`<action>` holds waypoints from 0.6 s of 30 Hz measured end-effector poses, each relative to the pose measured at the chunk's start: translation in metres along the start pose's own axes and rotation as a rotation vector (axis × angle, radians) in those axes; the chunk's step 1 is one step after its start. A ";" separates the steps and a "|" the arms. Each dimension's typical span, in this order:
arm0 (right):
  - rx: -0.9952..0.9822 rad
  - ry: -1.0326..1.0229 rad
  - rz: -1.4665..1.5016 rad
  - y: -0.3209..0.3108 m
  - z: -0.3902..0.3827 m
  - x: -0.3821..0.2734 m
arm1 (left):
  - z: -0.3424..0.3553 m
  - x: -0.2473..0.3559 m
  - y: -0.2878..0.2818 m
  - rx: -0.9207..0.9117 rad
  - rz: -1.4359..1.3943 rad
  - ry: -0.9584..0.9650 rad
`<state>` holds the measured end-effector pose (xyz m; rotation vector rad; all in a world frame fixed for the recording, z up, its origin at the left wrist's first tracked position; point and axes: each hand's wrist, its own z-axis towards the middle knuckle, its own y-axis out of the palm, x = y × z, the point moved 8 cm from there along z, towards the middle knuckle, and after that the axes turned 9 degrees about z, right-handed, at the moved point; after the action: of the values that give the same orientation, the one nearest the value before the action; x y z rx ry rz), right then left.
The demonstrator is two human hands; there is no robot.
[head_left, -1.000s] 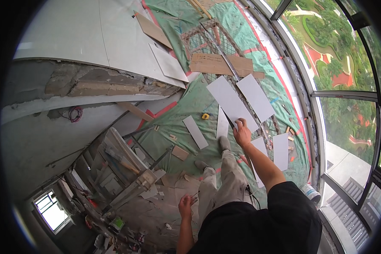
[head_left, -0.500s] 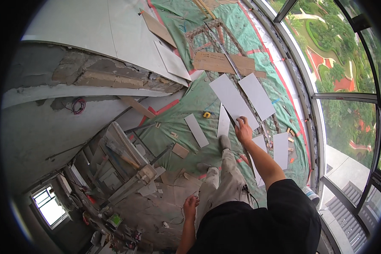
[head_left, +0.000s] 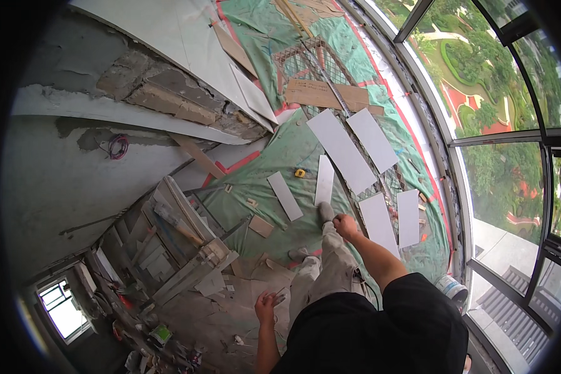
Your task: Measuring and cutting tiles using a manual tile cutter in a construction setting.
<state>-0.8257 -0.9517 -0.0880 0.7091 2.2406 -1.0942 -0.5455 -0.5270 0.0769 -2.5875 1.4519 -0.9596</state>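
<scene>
My right hand (head_left: 345, 225) hangs beside my right shin, off the tiles, its fingers curled in with nothing visible in them. Just beyond it lie a large pale tile (head_left: 341, 149) and, to the right, a shorter wide tile (head_left: 379, 221). A narrow tile strip (head_left: 323, 179) ends at my right shoe. Low at my left side, my left hand (head_left: 267, 306) is closed around something small and thin that I cannot make out. Two more pale tiles, one farther off (head_left: 373, 138) and one at the right (head_left: 407, 218), rest over the same metal mesh frame.
A yellow tape measure (head_left: 300, 172) and another tile strip (head_left: 285, 196) lie on the green sheet (head_left: 249, 193). At left stands a cluttered workbench (head_left: 187, 243). A brown board (head_left: 326, 93) crosses the mesh frame. Windows line the right; a white bucket (head_left: 452, 288) stands near them.
My right hand has let go of the large tile's near end and drawn back toward my leg. The left hand has shifted slightly left. The view has turned a little.
</scene>
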 end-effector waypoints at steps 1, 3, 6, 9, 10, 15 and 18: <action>-0.146 0.103 0.054 0.015 -0.009 0.017 | -0.005 -0.004 -0.005 0.025 0.026 -0.007; -0.296 0.205 0.110 0.029 -0.022 0.039 | -0.014 -0.011 -0.008 0.055 0.052 -0.014; -0.458 0.457 0.197 0.041 -0.036 0.069 | -0.028 -0.019 0.002 0.060 0.046 -0.035; -0.490 0.576 0.180 0.043 -0.029 0.070 | -0.041 -0.025 0.018 0.072 -0.046 -0.019; -0.444 0.482 0.218 0.039 -0.022 0.059 | -0.043 -0.026 0.025 0.035 0.091 0.006; -0.469 0.278 0.116 0.039 0.002 -0.003 | -0.056 -0.054 0.020 0.084 0.179 0.043; -0.490 0.233 0.098 0.043 0.004 -0.029 | -0.052 -0.078 -0.005 0.193 0.025 0.057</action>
<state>-0.7757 -0.9383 -0.0936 0.7481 2.4992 -0.3986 -0.5982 -0.4495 0.0817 -2.4186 1.3276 -1.1188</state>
